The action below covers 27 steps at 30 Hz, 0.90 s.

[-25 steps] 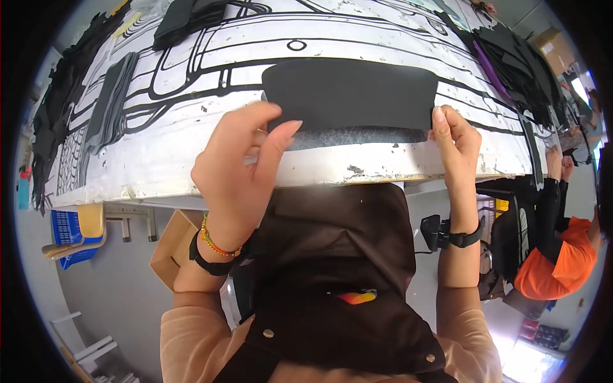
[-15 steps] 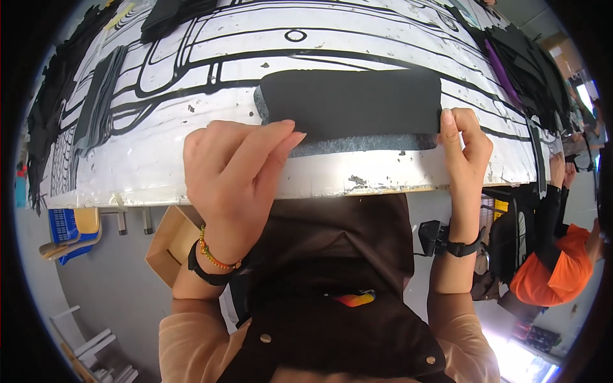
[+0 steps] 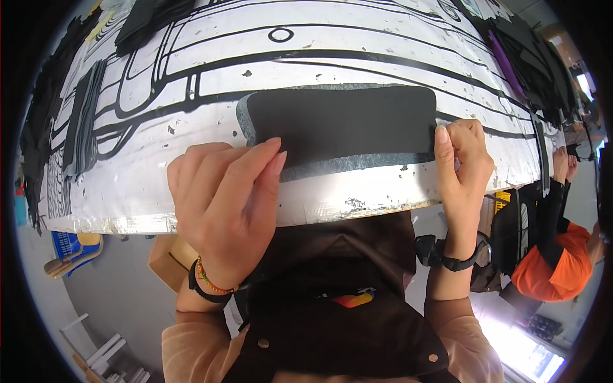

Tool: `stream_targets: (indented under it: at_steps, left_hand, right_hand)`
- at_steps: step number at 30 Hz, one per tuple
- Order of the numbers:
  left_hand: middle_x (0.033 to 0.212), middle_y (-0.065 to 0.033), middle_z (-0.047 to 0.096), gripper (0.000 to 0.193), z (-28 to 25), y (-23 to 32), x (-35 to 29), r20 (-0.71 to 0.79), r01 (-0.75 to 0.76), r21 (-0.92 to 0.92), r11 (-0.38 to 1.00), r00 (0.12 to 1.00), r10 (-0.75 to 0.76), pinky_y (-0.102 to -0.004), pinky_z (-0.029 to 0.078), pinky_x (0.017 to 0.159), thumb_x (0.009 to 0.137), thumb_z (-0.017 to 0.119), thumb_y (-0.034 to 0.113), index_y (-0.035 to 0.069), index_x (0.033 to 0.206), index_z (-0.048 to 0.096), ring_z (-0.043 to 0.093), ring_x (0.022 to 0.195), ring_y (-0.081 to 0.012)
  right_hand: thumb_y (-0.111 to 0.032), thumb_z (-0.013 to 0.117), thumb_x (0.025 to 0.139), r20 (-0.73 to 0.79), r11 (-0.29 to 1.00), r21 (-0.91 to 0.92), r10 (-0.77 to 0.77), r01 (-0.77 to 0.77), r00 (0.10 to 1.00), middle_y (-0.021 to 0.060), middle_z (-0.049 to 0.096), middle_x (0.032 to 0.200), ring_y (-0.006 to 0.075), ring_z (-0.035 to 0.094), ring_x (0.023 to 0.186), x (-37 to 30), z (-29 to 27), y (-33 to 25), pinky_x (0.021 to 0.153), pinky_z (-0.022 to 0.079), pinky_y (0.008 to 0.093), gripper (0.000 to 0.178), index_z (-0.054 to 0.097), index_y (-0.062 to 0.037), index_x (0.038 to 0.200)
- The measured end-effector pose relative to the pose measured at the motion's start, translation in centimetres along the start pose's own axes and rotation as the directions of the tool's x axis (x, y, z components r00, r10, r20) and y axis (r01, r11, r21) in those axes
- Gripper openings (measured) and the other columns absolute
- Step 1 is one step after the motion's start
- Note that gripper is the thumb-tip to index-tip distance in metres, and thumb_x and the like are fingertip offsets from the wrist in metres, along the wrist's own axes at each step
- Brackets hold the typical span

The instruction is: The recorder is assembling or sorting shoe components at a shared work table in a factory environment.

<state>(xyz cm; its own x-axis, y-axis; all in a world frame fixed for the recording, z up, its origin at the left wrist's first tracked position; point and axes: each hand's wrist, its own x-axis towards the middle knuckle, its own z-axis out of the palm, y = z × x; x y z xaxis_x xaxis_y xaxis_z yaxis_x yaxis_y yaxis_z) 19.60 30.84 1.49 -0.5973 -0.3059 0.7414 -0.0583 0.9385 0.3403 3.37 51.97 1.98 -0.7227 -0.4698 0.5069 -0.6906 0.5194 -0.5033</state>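
Note:
A smooth, dark grey fabric piece [image 3: 348, 121], roughly rectangular with rounded far corners, lies over a speckled grey piece [image 3: 319, 168] near the table's front edge. The speckled one peeks out along the left side, the near edge and part of the far edge. My left hand [image 3: 223, 191] pinches with thumb and forefinger at the near left corner of the dark piece. At its right edge, my right hand [image 3: 465, 156] pinches with the thumb on top and the fingers curled. The fingertips hide the gripped edges.
The white table [image 3: 211, 127] bears black line drawings and chipped spots. A stack of grey strips [image 3: 86, 118] lies at left, a black pile [image 3: 150, 25] at far left, more black pieces [image 3: 533, 64] at right. A person in an orange top [image 3: 552, 265] works at right. A cardboard box [image 3: 169, 262] stands below the table.
Table and pieces appear lower in view. More of the speckled piece shows along the far edge. Both hands have shifted slightly nearer me and still pinch the edges.

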Motion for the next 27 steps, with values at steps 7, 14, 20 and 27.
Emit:
stream_targets:
  at_steps: [7, 14, 20, 27]
  left_hand:
    - [0.078, -0.0002, 0.065, 0.02, -0.03, -0.11, 0.01, 0.043, 0.0, -0.009, 1.0, 0.999, 0.001, -0.033, 0.04, 0.075, 0.072, 0.08, 0.005, 0.008, 0.091, 0.073, 0.059, 0.076, -0.0207]
    - [0.078, -0.0004, 0.064, 0.02, -0.09, -0.25, 0.27, 0.076, -0.027, -0.017, 0.999, 0.997, 0.028, -0.0334, 0.039, 0.075, 0.073, 0.079, 0.005, 0.008, 0.092, 0.072, 0.058, 0.077, -0.0207]
    - [0.078, -0.0014, 0.064, 0.02, 0.13, -0.11, 0.31, 0.084, -0.019, -0.043, 0.999, 0.996, 0.023, -0.0332, 0.039, 0.072, 0.074, 0.077, 0.003, 0.007, 0.093, 0.071, 0.058, 0.074, -0.0202]
    - [0.078, -0.002, 0.064, 0.019, 0.23, -0.15, 0.32, 0.095, -0.009, -0.05, 0.999, 0.995, 0.014, -0.0324, 0.04, 0.069, 0.075, 0.077, 0.002, 0.007, 0.093, 0.071, 0.057, 0.073, -0.0211]
  right_hand:
    - [-0.016, 0.062, 0.094, -0.008, 0.998, 0.043, 0.045, -0.045, 0.999, 0.0072, 0.041, 0.064, 0.0208, 0.038, 0.068, -0.08, 0.05, 0.24, 0.059, 0.033, 0.0341, 0.032, 0.05, 0.0008, 0.07]
    - [-0.018, 0.061, 0.095, -0.023, 0.997, 0.052, 0.054, -0.053, 0.998, 0.0076, 0.042, 0.064, 0.0209, 0.039, 0.069, -0.14, 0.07, 0.3, 0.06, 0.035, 0.0339, 0.032, 0.053, 0.0016, 0.072]
    - [-0.018, 0.062, 0.095, 0.0, 0.995, 0.038, 0.091, -0.091, 0.996, 0.008, 0.045, 0.065, 0.021, 0.041, 0.069, -0.15, 0.07, 0.24, 0.061, 0.036, 0.0345, 0.03, 0.056, 0.0023, 0.074]
    - [-0.019, 0.062, 0.095, 0.008, 0.994, 0.01, 0.109, -0.109, 0.994, 0.0086, 0.046, 0.064, 0.0209, 0.043, 0.067, -0.02, -0.03, 0.02, 0.06, 0.037, 0.0346, 0.029, 0.059, 0.0029, 0.077]
